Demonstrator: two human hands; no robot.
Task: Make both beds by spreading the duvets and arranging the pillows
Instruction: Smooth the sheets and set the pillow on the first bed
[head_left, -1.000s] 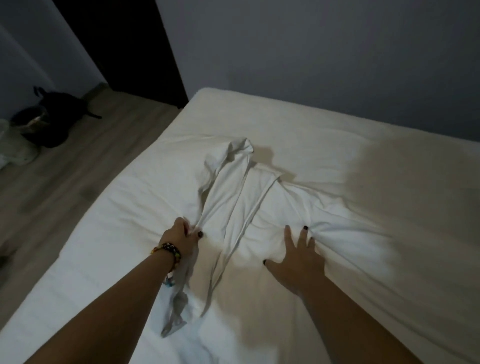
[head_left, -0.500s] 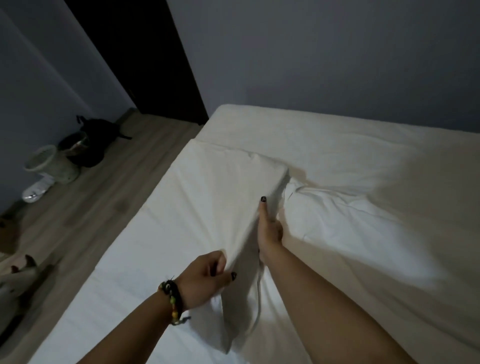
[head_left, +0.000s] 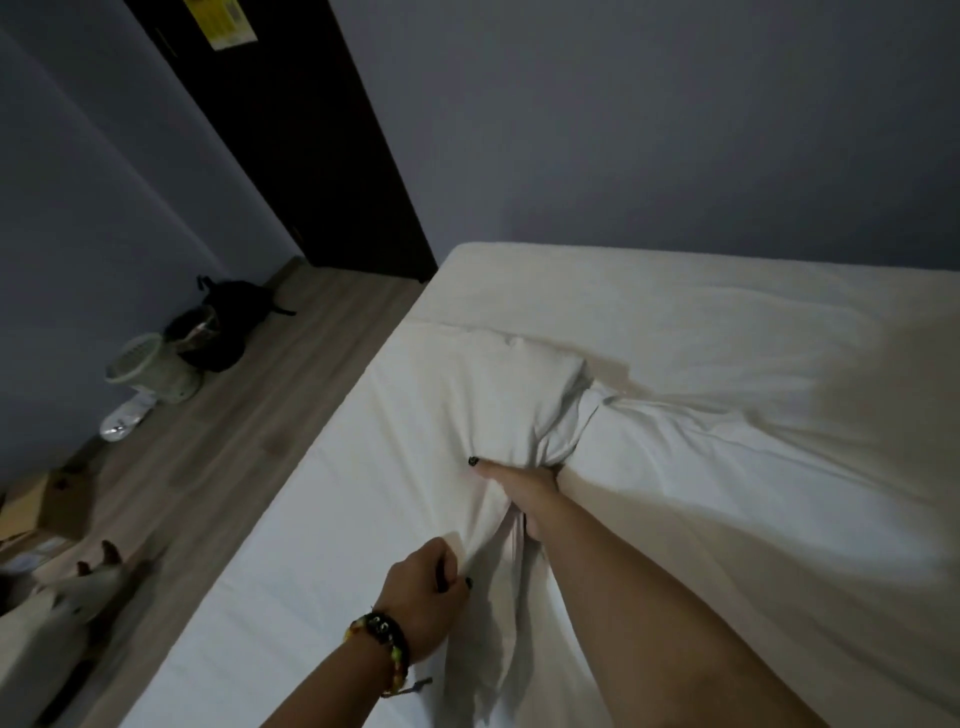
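White duvet (head_left: 467, 415) lies on the bed (head_left: 675, 322), its near part bunched into a ridge of folds that runs from the bottom of the frame up between the two hands; farther part is flatter, smooth on the left, creased to the right. Left hand (head_left: 423, 597), beaded bracelet (head_left: 384, 644) on the wrist, sits at the near end of the ridge: fingers (head_left: 457, 577) curled tight, pinching a fold of the duvet's edge, dark nail showing. Right hand (head_left: 519, 486) is farther up, pushed into the fabric at the gathered point; thumb (head_left: 483, 465) lies out on top of the cloth, the other fingers are buried in the folds, cloth puckers around them so they look to grip it, though how far they curl can't be told. Beyond the hands the duvet puffs up into a rounded hump, then the plain sheet. On the wood floor (head_left: 234, 415) left of the bed: a cardboard box (head_left: 47, 504), a white fan-like object (head_left: 150, 369), a black bag (head_left: 228, 312). Dark door (head_left: 291, 130) in the far wall.
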